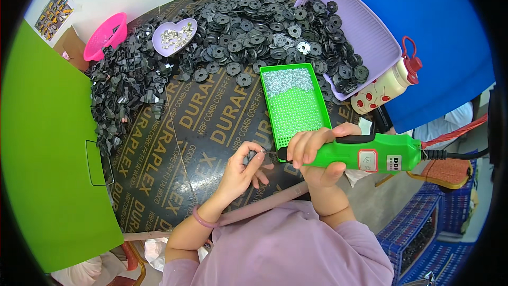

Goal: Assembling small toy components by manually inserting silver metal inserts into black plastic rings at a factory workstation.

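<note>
My right hand [312, 151] is wrapped round a green electric screwdriver [338, 154], held level with its black nose and thin bit toward the left. Opposite it, my left hand [239, 173] pinches a small dark round piece [253, 157], probably one of the black discs, mostly covered by the fingers. The bit's tip meets or nearly meets this piece; I cannot tell if they touch. Just beyond both hands lies a green perforated tray [297, 111] with many small silvery screws [288, 80] gathered at its far end.
Black discs [233, 26] heap across the table's far side. Black angular clips [124, 82] pile at left, near a heart-shaped dish [168, 47] of small metal parts and a pink basket [108, 36]. A purple basket [365, 29] and cream bottle [378, 91] stand right. A cable [460, 154] trails from the screwdriver.
</note>
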`<state>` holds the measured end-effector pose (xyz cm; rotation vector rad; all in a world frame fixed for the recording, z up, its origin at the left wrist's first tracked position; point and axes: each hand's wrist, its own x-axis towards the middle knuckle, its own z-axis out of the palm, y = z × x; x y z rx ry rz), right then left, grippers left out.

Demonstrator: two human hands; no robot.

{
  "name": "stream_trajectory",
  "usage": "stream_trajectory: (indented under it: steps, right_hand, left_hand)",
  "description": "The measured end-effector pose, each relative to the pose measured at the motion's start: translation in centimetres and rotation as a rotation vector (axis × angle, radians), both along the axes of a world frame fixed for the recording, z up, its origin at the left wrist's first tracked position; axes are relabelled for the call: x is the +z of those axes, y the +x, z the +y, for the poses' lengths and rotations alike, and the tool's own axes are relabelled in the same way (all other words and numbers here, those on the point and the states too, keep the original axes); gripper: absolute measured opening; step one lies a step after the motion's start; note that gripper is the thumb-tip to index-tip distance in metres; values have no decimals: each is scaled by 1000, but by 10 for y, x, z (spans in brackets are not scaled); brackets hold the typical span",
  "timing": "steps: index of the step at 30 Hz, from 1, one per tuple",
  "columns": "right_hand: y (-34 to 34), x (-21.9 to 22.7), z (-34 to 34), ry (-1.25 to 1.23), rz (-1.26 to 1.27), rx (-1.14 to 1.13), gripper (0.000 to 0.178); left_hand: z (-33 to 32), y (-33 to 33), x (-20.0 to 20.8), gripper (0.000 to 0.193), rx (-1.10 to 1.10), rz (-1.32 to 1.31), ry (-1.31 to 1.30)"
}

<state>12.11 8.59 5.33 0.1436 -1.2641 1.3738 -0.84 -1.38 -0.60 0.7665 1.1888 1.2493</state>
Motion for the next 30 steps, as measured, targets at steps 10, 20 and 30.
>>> stream_trajectory:
  steps: [10, 20, 30]
  right_hand:
    - [2, 2, -1, -37, -17, 6, 53]
    - [2, 3, -5, -117, 23, 53, 52]
    - [4, 2, -3, -108, 40, 59, 52]
  left_hand:
    - [-1, 4, 15, 8, 56, 491, 59]
    - [-2, 3, 8, 8, 101, 696, 195]
    - [0, 2, 17, 20, 73, 300, 32]
